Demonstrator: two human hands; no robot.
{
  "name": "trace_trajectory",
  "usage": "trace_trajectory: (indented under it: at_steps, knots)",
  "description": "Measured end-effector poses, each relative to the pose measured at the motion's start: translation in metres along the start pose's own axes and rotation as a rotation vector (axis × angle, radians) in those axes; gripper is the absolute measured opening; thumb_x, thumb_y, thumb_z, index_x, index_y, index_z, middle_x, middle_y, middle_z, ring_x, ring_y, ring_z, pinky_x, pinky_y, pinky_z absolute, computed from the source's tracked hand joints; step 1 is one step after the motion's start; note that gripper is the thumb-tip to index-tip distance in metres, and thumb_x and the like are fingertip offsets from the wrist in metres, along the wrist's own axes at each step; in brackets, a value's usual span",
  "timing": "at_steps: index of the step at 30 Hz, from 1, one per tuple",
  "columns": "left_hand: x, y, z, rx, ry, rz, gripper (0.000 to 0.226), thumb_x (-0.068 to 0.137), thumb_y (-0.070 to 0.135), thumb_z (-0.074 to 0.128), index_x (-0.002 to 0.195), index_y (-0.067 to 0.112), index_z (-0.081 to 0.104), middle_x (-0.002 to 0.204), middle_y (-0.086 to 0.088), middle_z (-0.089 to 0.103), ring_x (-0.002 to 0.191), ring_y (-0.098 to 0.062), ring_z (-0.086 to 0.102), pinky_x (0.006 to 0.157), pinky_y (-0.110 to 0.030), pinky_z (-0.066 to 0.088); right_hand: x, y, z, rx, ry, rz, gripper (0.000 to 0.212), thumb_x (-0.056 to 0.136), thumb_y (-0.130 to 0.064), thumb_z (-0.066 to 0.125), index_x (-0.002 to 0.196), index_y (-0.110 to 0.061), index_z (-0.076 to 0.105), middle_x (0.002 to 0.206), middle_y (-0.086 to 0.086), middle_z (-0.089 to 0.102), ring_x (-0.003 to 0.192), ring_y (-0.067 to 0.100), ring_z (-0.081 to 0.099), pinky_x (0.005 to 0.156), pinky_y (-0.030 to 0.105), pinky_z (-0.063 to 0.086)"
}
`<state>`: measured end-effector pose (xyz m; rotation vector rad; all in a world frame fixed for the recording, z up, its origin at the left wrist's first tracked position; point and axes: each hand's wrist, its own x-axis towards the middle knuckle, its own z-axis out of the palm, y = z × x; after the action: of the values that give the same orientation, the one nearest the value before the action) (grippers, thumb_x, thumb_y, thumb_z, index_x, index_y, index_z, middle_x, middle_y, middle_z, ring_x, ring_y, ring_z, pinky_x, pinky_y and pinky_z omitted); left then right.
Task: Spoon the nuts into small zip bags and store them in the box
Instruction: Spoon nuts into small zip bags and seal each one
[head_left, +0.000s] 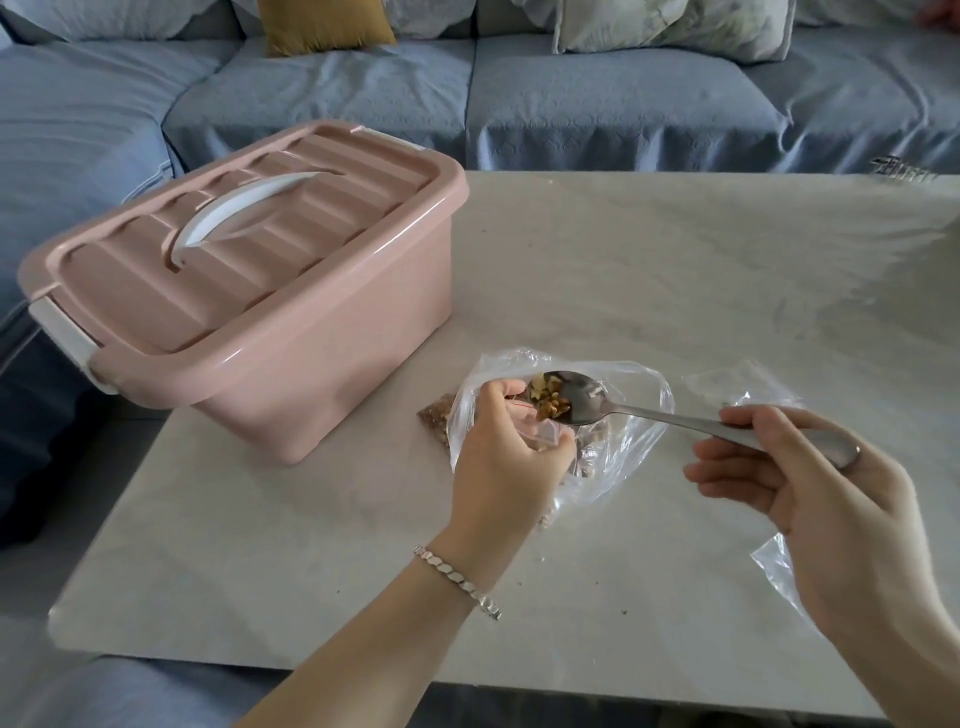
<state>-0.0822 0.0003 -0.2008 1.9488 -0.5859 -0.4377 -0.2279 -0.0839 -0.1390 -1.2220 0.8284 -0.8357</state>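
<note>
My right hand (810, 467) grips the handle of a metal spoon (613, 408). Its bowl carries walnut pieces (550, 400) and hovers at the mouth of a small zip bag (540, 434) with a red seal line, which my left hand (506, 447) pinches open. Both sit over a large clear plastic bag of nuts (623, 441) lying on the table. A filled small bag of nuts (434, 418) lies just left of my left hand. The pink storage box (311, 332) with a white handle stands at the left of the table, lid closed.
The pale marble-look table (623, 270) holds empty clear bags (737, 387) at the right and another clear bag (779, 566) under my right forearm. Nut crumbs dot the tabletop. A blue sofa (467, 93) with cushions wraps the far and left sides.
</note>
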Motion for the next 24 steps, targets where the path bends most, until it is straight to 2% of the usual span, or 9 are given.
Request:
trace_trajectory:
  at_steps: [4,7,9,12,13,15,18,21,24]
  knots:
    - [0.000,-0.002,0.000,0.070,0.010,0.047,0.044,0.077,0.023,0.072,0.112,0.022,0.045,0.088,0.009,0.058,0.072,-0.001,0.058,0.067,-0.010,0.044,-0.007,-0.001,-0.001,-0.077,-0.048,-0.150,0.024,0.074,-0.034,0.055,0.070,-0.014,0.069,0.061,0.009,0.067,0.053,0.027,0.066,0.052,0.022,0.053]
    - [-0.001,0.000,-0.001,0.153,0.004,0.087,0.049,0.077,0.024,0.070,0.119,0.024,0.043,0.094,0.009,0.061,0.083,-0.009,0.061,0.076,-0.024,0.048,-0.011,-0.003,-0.001,-0.277,-0.145,-0.325,0.025,0.089,-0.034,0.049,0.074,-0.026,0.067,0.067,-0.001,0.069,0.057,0.017,0.067,0.058,0.015,0.052]
    - [-0.002,0.001,-0.002,0.185,0.002,0.110,0.049,0.078,0.024,0.068,0.120,0.024,0.043,0.093,0.011,0.062,0.085,-0.009,0.061,0.074,-0.023,0.047,-0.014,-0.008,-0.001,-0.529,-0.260,-0.527,0.023,0.091,-0.034,0.047,0.080,-0.029,0.066,0.071,-0.008,0.069,0.063,0.004,0.067,0.062,0.009,0.049]
    - [-0.003,0.002,-0.003,0.170,-0.016,0.100,0.038,0.081,0.025,0.066,0.110,0.027,0.042,0.081,0.015,0.057,0.070,0.000,0.059,0.067,-0.017,0.044,-0.014,-0.016,-0.003,-0.756,-0.327,-0.760,0.020,0.090,-0.027,0.045,0.088,-0.023,0.065,0.076,-0.011,0.066,0.070,-0.003,0.065,0.063,0.015,0.050]
    - [-0.003,0.002,-0.004,0.160,-0.014,0.104,0.036,0.081,0.024,0.067,0.105,0.029,0.040,0.080,0.017,0.055,0.067,0.004,0.057,0.064,-0.013,0.042,-0.013,-0.019,-0.005,-0.746,-0.318,-0.767,0.020,0.091,-0.029,0.045,0.089,-0.024,0.064,0.077,-0.011,0.066,0.070,-0.002,0.065,0.064,0.017,0.051]
    - [-0.004,0.002,-0.006,0.122,-0.013,0.114,0.038,0.080,0.023,0.068,0.102,0.031,0.038,0.079,0.020,0.054,0.067,0.010,0.054,0.062,-0.005,0.039,-0.011,-0.024,-0.006,-0.606,-0.296,-0.664,0.023,0.091,-0.042,0.045,0.086,-0.032,0.065,0.073,-0.016,0.067,0.069,0.003,0.067,0.065,0.017,0.052]
    - [-0.006,-0.001,-0.010,0.067,-0.039,0.136,0.040,0.077,0.020,0.070,0.108,0.025,0.045,0.080,0.020,0.057,0.069,0.005,0.058,0.063,-0.007,0.041,-0.008,-0.024,-0.003,-0.450,-0.317,-0.491,0.031,0.084,-0.062,0.047,0.081,-0.038,0.066,0.069,-0.011,0.068,0.060,0.011,0.066,0.062,0.021,0.052]
    - [-0.010,-0.005,-0.011,0.095,-0.056,0.259,0.043,0.076,0.015,0.073,0.111,0.019,0.049,0.090,0.016,0.061,0.084,0.002,0.057,0.071,-0.004,0.040,-0.008,-0.019,0.006,-0.570,-0.359,-0.533,0.025,0.086,-0.047,0.047,0.079,-0.033,0.065,0.069,-0.011,0.068,0.059,0.007,0.066,0.058,0.013,0.050]
    - [-0.011,-0.008,-0.012,0.100,-0.032,0.300,0.042,0.075,0.015,0.075,0.107,0.023,0.049,0.085,0.022,0.056,0.084,0.008,0.054,0.074,-0.001,0.038,-0.010,-0.016,0.009,-0.569,-0.367,-0.520,0.022,0.084,-0.042,0.049,0.077,-0.030,0.066,0.071,-0.011,0.068,0.060,0.005,0.066,0.059,0.011,0.049]
